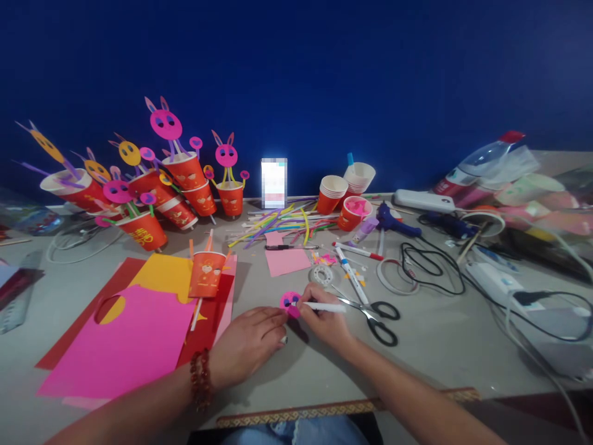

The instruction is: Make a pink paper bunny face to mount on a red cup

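Note:
A small round pink paper face (290, 301) with dark eye marks lies on the grey table (435, 346) in front of me. My left hand (250, 345) lies next to it with fingers pressed down, the fingertips holding the disc's lower edge. My right hand (324, 318) is closed on a white marker pen (322, 306) whose tip touches the pink face.
Black-handled scissors (375, 315), markers (349, 272), a tape roll (323, 275) and a blue glue gun (393, 224) lie to the right among cables. Pink, yellow and red paper sheets (139, 334) and an orange cup (207, 274) sit left. Decorated cups (185, 179) and straws (282, 225) stand behind.

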Demonstrator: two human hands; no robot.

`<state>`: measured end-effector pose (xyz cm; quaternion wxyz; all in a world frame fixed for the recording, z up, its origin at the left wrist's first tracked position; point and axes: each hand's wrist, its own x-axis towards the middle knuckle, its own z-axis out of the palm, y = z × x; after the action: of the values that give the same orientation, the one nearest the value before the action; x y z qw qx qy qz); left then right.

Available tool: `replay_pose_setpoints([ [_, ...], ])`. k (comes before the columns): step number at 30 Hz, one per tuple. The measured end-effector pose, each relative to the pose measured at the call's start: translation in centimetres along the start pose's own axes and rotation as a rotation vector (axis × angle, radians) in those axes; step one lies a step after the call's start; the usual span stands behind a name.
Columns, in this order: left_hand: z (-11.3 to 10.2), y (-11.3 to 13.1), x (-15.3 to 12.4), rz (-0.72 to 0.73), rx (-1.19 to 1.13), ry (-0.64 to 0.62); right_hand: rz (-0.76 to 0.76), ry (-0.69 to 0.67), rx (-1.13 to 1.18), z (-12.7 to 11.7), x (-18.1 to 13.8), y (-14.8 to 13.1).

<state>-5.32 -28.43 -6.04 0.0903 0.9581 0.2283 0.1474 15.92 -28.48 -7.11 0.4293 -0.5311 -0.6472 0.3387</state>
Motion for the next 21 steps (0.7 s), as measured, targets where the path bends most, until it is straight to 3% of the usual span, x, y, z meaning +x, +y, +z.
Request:
replay_pose_setpoints([
  [5, 0.0, 0.0, 0.1, -0.003, -0.004, 0.005, 0.008, -0.030, -0.023, 0.0, 0.1, -0.3],
  [13, 0.0, 0.0, 0.1, -0.014, -0.004, -0.025, 0.017, 0.104, 0.114, -0.6, 0.5, -0.2],
  [21, 0.3, 0.0, 0.1, 0.000, 0.033, -0.039, 0.009, 0.071, 0.080, -1.4, 0.6, 0.5],
])
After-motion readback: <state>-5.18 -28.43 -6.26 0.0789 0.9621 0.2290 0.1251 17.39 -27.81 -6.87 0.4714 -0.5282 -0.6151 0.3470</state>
